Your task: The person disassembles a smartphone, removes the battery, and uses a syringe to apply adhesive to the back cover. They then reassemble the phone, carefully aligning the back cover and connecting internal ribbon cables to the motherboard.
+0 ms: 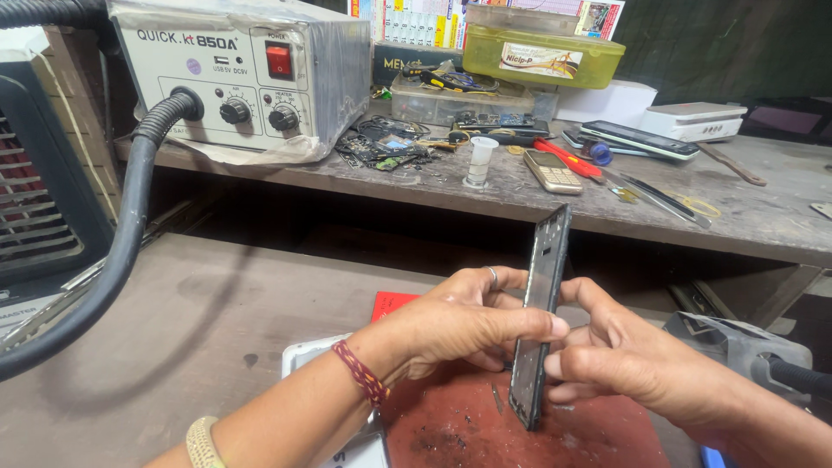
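Note:
A black phone frame (544, 286) stands upright on its short edge over a red mat (485, 425), tilted slightly right at the top. My left hand (459, 325) grips its lower half from the left, thumb pressed across the front; a ring sits on one finger and a red thread band on the wrist. From the right, my right hand (633, 355) pinches the same lower half, fingers against the frame's back edge. A small dark sliver (497, 399) lies on the mat below the hands.
A grey hot-air rework station (238, 69) with black hose (121, 251) sits on the upper shelf (763, 212). Phones (640, 139), a gold keypad phone (551, 171), a small clear bottle (479, 161), tweezers (663, 198), circuit boards (386, 147) and plastic boxes (542, 54) crowd that shelf.

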